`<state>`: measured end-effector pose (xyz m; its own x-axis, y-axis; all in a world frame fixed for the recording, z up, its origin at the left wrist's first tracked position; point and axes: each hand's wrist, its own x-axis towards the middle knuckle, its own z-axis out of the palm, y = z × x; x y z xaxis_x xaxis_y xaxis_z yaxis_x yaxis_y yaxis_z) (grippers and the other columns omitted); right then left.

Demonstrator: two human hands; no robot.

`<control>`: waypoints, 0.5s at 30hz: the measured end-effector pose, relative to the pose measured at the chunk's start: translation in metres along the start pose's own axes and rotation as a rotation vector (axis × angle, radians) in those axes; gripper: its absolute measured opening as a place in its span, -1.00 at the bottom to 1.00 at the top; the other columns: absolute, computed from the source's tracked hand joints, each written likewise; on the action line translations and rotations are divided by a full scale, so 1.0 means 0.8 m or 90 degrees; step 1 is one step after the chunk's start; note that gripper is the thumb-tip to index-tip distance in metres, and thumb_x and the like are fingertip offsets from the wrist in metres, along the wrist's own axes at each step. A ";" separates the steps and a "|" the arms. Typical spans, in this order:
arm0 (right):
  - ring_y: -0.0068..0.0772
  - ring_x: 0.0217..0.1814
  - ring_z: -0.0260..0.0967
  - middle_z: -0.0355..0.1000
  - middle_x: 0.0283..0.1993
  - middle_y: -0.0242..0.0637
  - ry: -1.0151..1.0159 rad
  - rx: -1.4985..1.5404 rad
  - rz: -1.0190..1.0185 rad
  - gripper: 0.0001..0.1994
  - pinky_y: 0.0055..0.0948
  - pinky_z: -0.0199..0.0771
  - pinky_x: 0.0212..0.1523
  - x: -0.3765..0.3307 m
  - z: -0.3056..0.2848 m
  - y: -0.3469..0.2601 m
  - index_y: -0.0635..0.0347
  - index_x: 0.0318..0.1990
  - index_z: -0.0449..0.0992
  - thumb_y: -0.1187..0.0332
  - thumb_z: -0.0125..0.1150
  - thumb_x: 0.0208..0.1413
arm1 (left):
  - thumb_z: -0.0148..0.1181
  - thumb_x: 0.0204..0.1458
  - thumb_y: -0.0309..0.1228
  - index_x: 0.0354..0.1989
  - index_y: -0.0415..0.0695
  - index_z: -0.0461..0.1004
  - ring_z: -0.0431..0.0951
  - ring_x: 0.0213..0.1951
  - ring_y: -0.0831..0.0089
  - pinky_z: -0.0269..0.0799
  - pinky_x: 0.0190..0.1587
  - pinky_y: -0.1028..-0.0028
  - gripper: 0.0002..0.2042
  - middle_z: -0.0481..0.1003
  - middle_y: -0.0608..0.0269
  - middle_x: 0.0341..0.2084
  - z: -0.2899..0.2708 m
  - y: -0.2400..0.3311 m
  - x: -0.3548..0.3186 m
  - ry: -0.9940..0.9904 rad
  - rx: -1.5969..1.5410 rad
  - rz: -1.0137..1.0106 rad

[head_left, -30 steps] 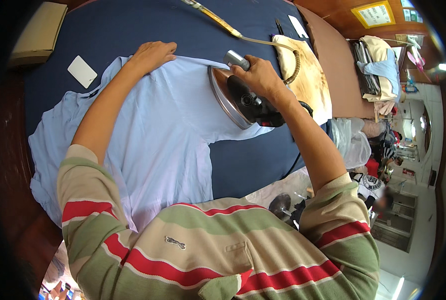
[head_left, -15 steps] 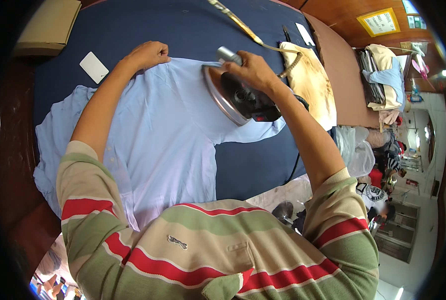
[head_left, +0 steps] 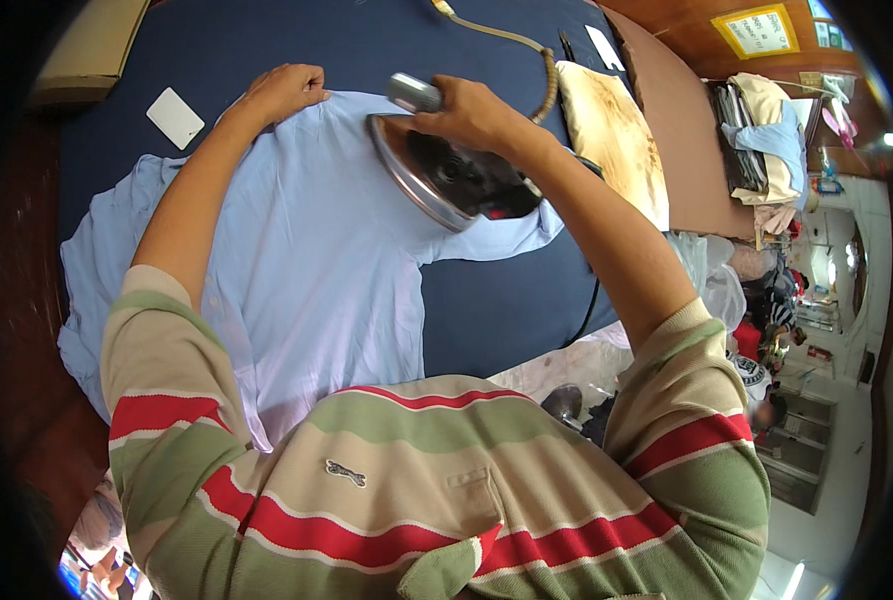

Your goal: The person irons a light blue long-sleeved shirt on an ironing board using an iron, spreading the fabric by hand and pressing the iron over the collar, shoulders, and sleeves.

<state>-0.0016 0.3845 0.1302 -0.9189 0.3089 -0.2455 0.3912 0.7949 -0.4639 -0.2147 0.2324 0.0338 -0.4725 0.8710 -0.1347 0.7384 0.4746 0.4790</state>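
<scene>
A light blue shirt (head_left: 306, 230) lies spread over a dark blue padded table (head_left: 506, 315), with one sleeve reaching to the right. At the shirt's far edge, my left hand (head_left: 288, 92) pinches the cloth between closed fingers. My right hand (head_left: 478, 118) is wrapped around the grey handle of a clothes iron (head_left: 456, 175). The iron rests on the shirt near where the sleeve meets the body, its soleplate edge showing on the left. Part of the iron's rear is hidden behind my right forearm.
A white card (head_left: 175, 119) lies left of my left hand, near a cardboard box (head_left: 91, 45). On the right sits a scorched cream cloth pad (head_left: 614, 140), with a coiled hose (head_left: 548, 85) alongside. Folded clothes (head_left: 766, 140) are stacked farther right, above clear plastic bags (head_left: 721, 295).
The iron, in my right hand, has slid left across the shirt toward my left hand. My left hand keeps hold of the cloth. The whole view has shifted slightly.
</scene>
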 end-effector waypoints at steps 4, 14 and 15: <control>-0.25 -0.35 0.47 0.47 -0.35 -0.03 0.053 -0.011 0.039 -0.49 -0.38 0.43 -0.25 -0.049 -0.012 0.044 0.34 -0.10 0.43 0.08 0.23 -0.08 | 0.12 -0.03 -0.32 -0.35 -0.11 0.44 0.48 -0.23 0.26 0.33 -0.18 0.32 -0.85 0.50 0.23 -0.29 0.040 0.002 -0.018 0.335 0.135 0.109; -0.35 -0.56 0.40 0.45 -0.47 -0.09 0.093 -0.007 0.011 -0.51 -0.42 0.43 -0.43 -0.044 -0.017 0.082 0.38 -0.12 0.42 0.14 0.22 -0.12 | 0.17 -0.13 -0.25 -0.14 -0.11 0.39 0.41 -0.08 0.18 0.34 -0.10 0.25 -0.64 0.25 -0.06 0.09 0.223 0.321 -0.177 0.136 -0.027 0.421; -0.36 -0.58 0.39 0.44 -0.49 -0.10 0.091 -0.004 0.006 -0.51 -0.42 0.42 -0.45 -0.042 -0.017 0.083 0.38 -0.13 0.42 0.13 0.23 -0.12 | 0.17 -0.13 -0.25 -0.11 -0.13 0.37 0.39 -0.04 0.17 0.36 -0.12 0.24 -0.61 0.19 -0.07 0.13 0.228 0.343 -0.173 0.084 -0.028 0.370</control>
<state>0.0547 0.4341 0.1194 -0.9132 0.3876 -0.1256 0.4000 0.7946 -0.4568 0.1409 0.2651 0.0259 -0.0542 0.9619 0.2681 0.8742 -0.0840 0.4783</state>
